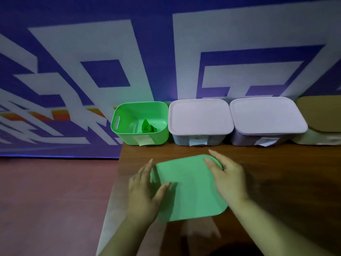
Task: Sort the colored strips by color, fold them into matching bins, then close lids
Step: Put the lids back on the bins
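dim, bluish light; hands motion-blurred; wide-angle bending at edges; dark lower right.

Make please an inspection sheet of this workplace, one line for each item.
Surface: brown wooden table.
Job's things: green bin open, folded green strip inside; second bin and third bin closed; fourth bin partly in view, lid on.
Clutter: nothing seen.
Hands: left hand and right hand hold the green lid by its sides, thumbs on top.
Cables: nothing seen.
Surroundings: blue and white patterned wall, reddish floor.

Bare table separates green lid from open green bin, flanked rightward by a lidded bin.
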The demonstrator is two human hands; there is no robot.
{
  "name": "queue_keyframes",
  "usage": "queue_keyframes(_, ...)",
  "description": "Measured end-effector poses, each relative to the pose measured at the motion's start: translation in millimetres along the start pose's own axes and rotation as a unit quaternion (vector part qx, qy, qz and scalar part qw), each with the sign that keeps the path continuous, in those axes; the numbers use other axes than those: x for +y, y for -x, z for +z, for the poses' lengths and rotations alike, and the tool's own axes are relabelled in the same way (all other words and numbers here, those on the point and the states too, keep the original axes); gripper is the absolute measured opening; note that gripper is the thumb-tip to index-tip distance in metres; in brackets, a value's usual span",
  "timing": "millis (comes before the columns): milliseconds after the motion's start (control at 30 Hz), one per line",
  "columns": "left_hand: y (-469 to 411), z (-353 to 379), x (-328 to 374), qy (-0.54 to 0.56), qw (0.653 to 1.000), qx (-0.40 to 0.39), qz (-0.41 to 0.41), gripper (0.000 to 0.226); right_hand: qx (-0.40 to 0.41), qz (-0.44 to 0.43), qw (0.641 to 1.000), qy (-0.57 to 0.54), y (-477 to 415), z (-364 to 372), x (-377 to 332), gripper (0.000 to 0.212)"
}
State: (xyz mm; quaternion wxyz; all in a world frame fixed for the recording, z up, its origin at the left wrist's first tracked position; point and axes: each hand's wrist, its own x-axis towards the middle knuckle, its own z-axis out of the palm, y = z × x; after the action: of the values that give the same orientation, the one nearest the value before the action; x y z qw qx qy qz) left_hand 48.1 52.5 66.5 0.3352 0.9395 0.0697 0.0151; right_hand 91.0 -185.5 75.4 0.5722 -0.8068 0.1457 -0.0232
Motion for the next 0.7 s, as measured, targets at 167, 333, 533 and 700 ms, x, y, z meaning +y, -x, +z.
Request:
queue_keyframes(167,24.4,-13.5,33.6,-0.064,0.994,-0.048,0.076,0.093,-0.006,0.064,0.986,-0.155,-2.5,-25.9,-14.7,0.037)
queue_keyframes(333,47.0,-32.1,47.3,-0.201,0.963,-0.081,0.16,0.102,-0.032,0.198,0.951,-0.234,-15.4,-42.6,-24.8,0.017)
queue_keyframes(533,48.9,-43.2,41.9,-0.228,0.962,-0.086,0.125,0.101,-0.055,0.134,0.969,-0.199,-22.4,-24.4,-37.4,0.024)
queue_keyframes(700,19.6,-61.1,16.8,-0.155,0.982,-0.061,0.091,0.101,-0.095,-0.053,0.994,0.003,-28.5,-4.5,-66.0,0.049)
